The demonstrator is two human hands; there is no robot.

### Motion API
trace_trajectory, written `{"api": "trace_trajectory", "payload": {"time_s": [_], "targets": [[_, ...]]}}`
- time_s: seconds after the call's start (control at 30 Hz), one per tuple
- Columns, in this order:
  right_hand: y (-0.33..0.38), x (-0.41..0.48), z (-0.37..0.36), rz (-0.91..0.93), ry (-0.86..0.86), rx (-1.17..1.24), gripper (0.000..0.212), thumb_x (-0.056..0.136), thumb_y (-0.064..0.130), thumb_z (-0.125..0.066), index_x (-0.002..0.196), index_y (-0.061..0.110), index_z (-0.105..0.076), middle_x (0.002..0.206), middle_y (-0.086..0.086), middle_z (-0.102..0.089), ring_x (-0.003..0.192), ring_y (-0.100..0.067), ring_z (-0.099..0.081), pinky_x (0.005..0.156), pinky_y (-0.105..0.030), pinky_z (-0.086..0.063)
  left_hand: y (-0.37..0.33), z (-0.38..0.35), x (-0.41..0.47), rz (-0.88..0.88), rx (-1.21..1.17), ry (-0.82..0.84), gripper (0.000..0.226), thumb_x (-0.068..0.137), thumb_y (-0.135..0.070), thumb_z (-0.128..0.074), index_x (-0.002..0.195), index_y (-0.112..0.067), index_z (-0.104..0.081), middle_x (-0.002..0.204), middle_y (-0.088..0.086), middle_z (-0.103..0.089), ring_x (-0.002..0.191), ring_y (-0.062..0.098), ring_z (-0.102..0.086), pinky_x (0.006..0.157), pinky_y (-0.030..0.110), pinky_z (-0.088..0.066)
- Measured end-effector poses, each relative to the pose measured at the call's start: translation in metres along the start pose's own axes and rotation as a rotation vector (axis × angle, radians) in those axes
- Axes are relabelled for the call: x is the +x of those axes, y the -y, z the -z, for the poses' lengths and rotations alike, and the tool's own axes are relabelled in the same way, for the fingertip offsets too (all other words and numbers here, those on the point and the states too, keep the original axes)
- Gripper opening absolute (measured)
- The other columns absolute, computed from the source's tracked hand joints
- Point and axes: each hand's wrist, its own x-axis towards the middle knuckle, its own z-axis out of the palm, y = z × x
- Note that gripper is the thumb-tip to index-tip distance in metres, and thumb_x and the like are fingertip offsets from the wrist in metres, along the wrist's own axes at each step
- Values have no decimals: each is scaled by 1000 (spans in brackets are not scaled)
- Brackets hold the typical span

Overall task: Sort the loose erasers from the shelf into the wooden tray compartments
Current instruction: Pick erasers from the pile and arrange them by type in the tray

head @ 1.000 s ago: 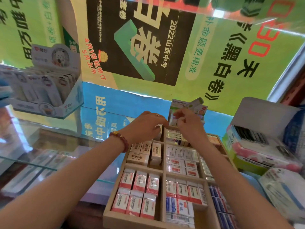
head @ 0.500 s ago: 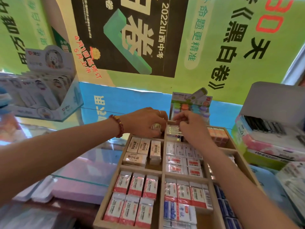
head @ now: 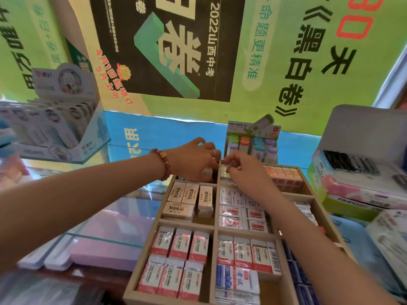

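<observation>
Green, black and blue posters (head: 286, 62) printed with large characters fill the wall behind a glass shelf (head: 105, 234); the head view looks down across it. Toward 6 o'clock sits the wooden tray (head: 187, 223), split into compartments, most of them packed with wrapped erasers.

My left hand (head: 193, 161) reaches in from 9 o'clock to the far-left compartment, at about 12 o'clock of the tray. Its fingers are curled down around a pale eraser (head: 207, 171) that is mostly hidden beneath them. A beaded bracelet (head: 161, 164) circles that wrist and a ring (head: 213, 151) sits on one finger.

My right hand (head: 244, 170) comes from 5 o'clock and is over the far middle compartment, just beside the left hand. Its thumb and forefinger are drawn together and the other fingers are curled; whether it pinches anything I cannot tell.

In the next compartment toward me from the left hand lie beige erasers (head: 187, 201), several lengthwise and one crosswise. Nearer still, at 6 o'clock, are two rows of red-and-white 2B erasers (head: 178, 260). Orange erasers (head: 284, 175) fill the far-right compartment, at 1 o'clock of the tray.

Beyond the tray at 12 o'clock stands a small display of coloured-capped items (head: 251, 144). At 9 o'clock a cardboard display box (head: 66, 128) rests on the glass. At 3 o'clock an open grey-lidded box (head: 361, 133) shows dark items inside.
</observation>
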Motion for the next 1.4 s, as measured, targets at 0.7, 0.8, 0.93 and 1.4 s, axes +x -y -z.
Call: {"api": "trace_trajectory", "payload": {"time_s": [0.7, 0.8, 0.93, 1.4], "targets": [[6, -8, 6, 0, 91, -79, 23, 91, 16, -52, 111, 24, -59, 93, 8, -58, 87, -10, -56, 77, -29, -47, 1, 10, -8, 430, -684, -45, 24, 84, -38, -65, 87, -14, -65, 107, 1, -58, 95, 16, -54, 89, 32, -44], [5, -8, 7, 5, 86, -73, 23, 91, 14, -51, 110, 23, -60, 90, 9, -58, 88, -11, -56, 79, -30, -48, 14, 11, -32, 382, -783, -174, 5, 87, -21, -64, 91, -23, -66, 107, -4, -60, 105, 13, -54, 99, 31, -38], [9, -8, 7, 40, 78, -71, 22, 94, 15, -47, 108, 25, -61, 102, 7, -59, 96, -11, -56, 86, -33, -49, -2, 8, -50, 216, -788, -130, 18, 91, -16, -57, 91, -30, -70, 115, -8, -54, 107, 6, -47, 89, 13, -32], [11, -10, 6, 72, 96, -117, 28, 93, 13, -49, 116, 23, -60, 119, 3, -55, 104, -11, -52, 90, -33, -47, -22, 2, -43, 181, -300, 21, 62, 80, -46, -8, 118, -37, -56, 119, -3, -30, 110, 12, -18, 92, 30, -11]]}}
